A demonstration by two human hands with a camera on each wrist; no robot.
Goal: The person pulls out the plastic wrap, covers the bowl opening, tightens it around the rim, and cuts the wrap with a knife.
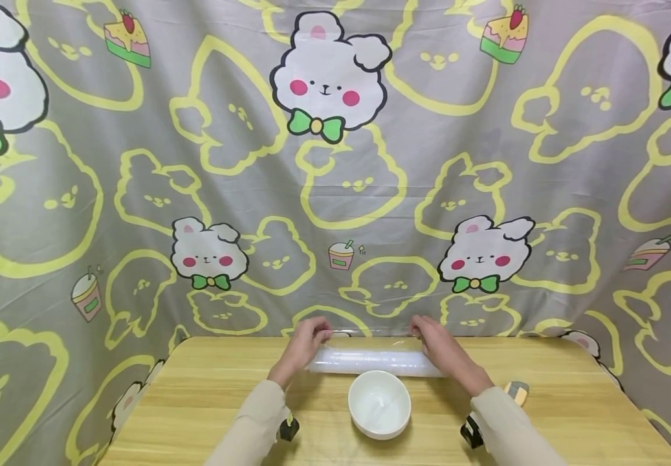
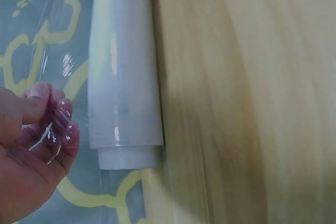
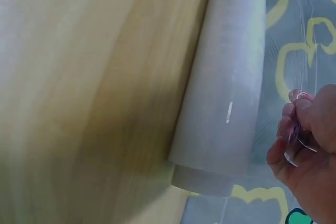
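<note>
A roll of clear cling film lies crosswise near the table's far edge. My left hand is at its left end, pinching the loose edge of the film between thumb and fingers. At the other end my right hand pinches the opposite corner. Between them a thin transparent sheet is stretched beyond the roll; the patterned cloth shows through it. Some film is bunched against the fingers in both wrist views. Just on the near side of the roll stands a white bowl, between my forearms.
A small grey and yellow-orange object lies on the wooden table, right of my right wrist. Grey cloth with cartoon animals hangs behind the table and along both sides.
</note>
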